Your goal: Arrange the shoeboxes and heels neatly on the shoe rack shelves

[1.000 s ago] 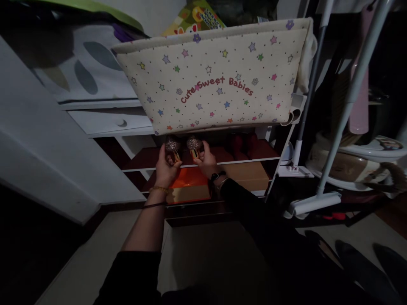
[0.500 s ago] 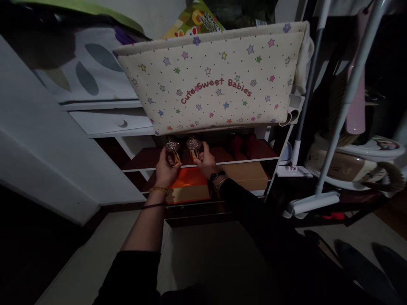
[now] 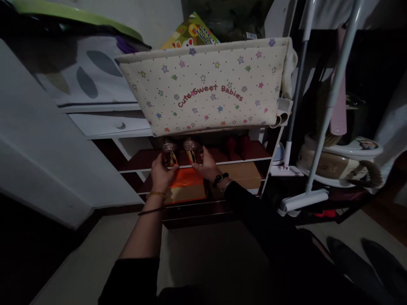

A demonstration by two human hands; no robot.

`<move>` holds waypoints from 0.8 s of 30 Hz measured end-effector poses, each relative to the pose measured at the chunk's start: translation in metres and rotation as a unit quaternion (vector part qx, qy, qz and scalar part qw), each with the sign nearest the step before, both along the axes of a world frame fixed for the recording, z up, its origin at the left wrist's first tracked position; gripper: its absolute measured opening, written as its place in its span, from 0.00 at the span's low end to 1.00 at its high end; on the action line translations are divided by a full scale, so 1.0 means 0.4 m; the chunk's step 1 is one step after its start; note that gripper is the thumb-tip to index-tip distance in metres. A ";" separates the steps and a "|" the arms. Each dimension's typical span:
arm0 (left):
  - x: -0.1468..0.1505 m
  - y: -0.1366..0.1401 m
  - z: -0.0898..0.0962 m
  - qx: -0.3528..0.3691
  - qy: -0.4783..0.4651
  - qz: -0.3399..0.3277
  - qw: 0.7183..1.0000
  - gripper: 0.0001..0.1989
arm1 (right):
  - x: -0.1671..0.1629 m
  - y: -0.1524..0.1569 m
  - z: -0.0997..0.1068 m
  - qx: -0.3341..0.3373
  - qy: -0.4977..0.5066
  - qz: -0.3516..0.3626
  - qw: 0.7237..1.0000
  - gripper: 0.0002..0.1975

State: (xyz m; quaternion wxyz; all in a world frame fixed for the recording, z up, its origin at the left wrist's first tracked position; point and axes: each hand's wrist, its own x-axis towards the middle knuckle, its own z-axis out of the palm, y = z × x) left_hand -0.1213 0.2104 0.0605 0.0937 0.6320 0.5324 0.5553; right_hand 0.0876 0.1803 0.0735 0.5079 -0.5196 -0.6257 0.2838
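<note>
A pair of glittery shoes stands side by side on the dark red upper shelf (image 3: 146,159), the left shoe (image 3: 169,146) and the right shoe (image 3: 190,145) both showing bright multicoloured patches below the glitter. Close against the outer side of the left shoe is my left hand (image 3: 163,174), its thumb and forefinger spread apart. My right hand (image 3: 207,166) lies at the outer side of the right shoe, thumb low near the shelf edge and forefinger raised, with a gap between them. Some fingertips are hidden in the dark, so contact with the shoes is hard to make out.
Dark red shoes (image 3: 237,146) stand farther right on the same shelf. Below are an orange box (image 3: 187,186) and a brown box (image 3: 243,176). A star-patterned fabric basket (image 3: 203,89) overhangs the shelf. Mops (image 3: 305,199) lean at the right.
The view has shifted slightly. My fingers have loosened around the shoes, and both hands have drawn a little outward from them. The shoes remain on the shelf.
</note>
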 end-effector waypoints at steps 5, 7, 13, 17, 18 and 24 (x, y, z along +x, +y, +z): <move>0.071 -0.138 -0.042 0.013 -0.078 0.036 0.996 0.35 | 0.081 -0.146 -0.013 0.009 0.169 0.046 0.984 0.42; 0.138 -0.222 -0.066 -0.041 -0.209 -0.062 0.975 0.35 | 0.121 -0.222 -0.033 0.006 0.256 0.071 0.964 0.36; 0.302 -0.455 -0.006 -0.181 -0.442 -0.406 0.779 0.46 | 0.235 -0.425 -0.007 -0.061 0.450 0.163 0.876 0.38; 0.303 -0.563 0.060 -0.135 -0.439 -0.538 0.707 0.56 | 0.288 -0.524 0.043 0.018 0.427 0.268 0.864 0.58; 0.300 -0.583 0.062 -0.115 -0.430 -0.565 0.695 0.57 | 0.296 -0.540 0.041 0.036 0.414 0.286 0.864 0.61; 0.315 -0.624 0.005 -0.024 -0.393 -0.670 0.629 0.57 | 0.317 -0.553 -0.061 0.040 0.376 0.380 0.844 0.69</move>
